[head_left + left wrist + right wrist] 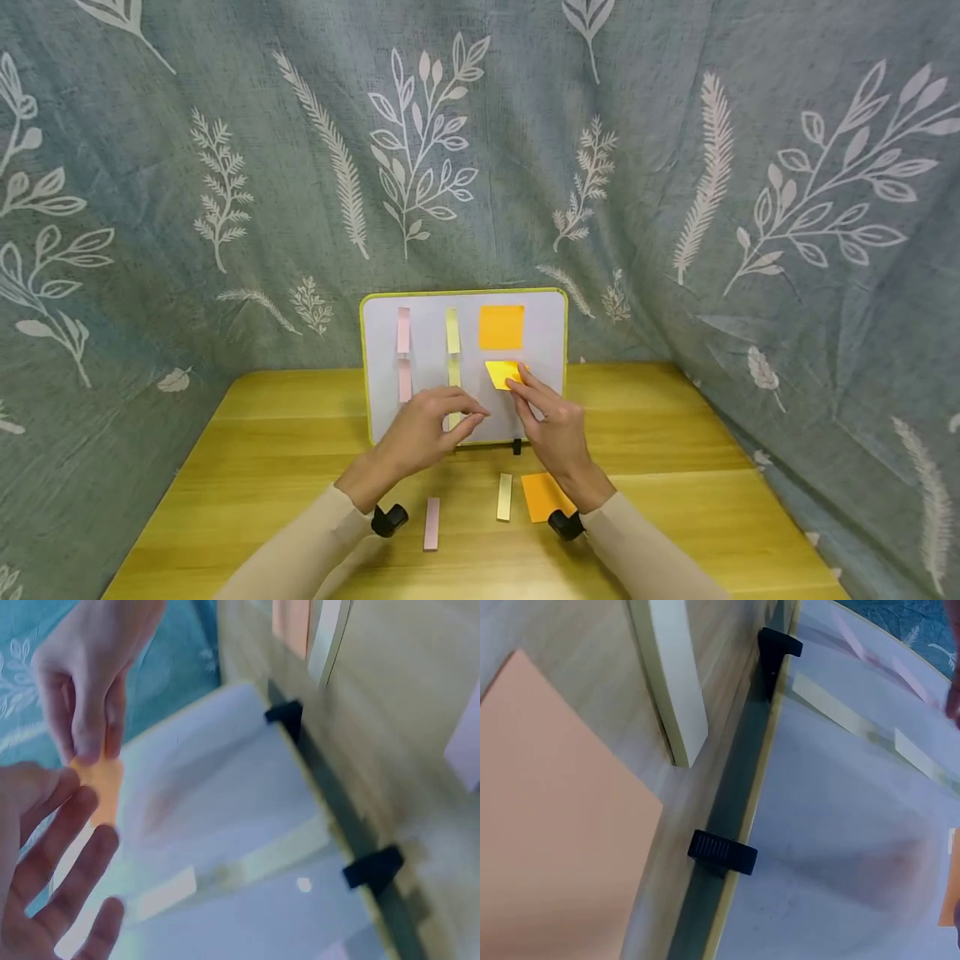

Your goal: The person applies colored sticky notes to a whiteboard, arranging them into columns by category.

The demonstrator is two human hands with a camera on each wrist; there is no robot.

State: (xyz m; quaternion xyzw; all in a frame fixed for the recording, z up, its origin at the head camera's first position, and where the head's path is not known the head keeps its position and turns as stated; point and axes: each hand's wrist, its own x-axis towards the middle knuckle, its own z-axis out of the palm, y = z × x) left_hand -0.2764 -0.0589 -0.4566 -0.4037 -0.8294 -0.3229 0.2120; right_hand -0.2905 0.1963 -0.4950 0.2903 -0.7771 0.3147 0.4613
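My right hand (pixel 558 429) pinches an orange sticky note (pixel 501 375) by its right edge, in front of the whiteboard (pixel 540 346). The note looks tilted and bright yellow-orange. Just left of it, my left hand (pixel 427 429) hovers with bent fingers, its thumb and index fingertips near each other; in the left wrist view this hand's fingers (pixel 82 862) are loosely spread beside the note (pixel 105 787), holding nothing visible. Above the held note, another orange sticky note (pixel 502 327) is stuck to the board. Yellow strips (pixel 452 331) and pink strips (pixel 403 329) run in columns farther left.
On the wooden table (pixel 277 467) lie a pink strip pad (pixel 431 525), a yellow strip pad (pixel 504 497) and an orange sticky note pad (pixel 543 496), partly behind my right wrist. Black feet (pixel 724 851) support the board's lower edge. A patterned curtain (pixel 300 167) hangs behind.
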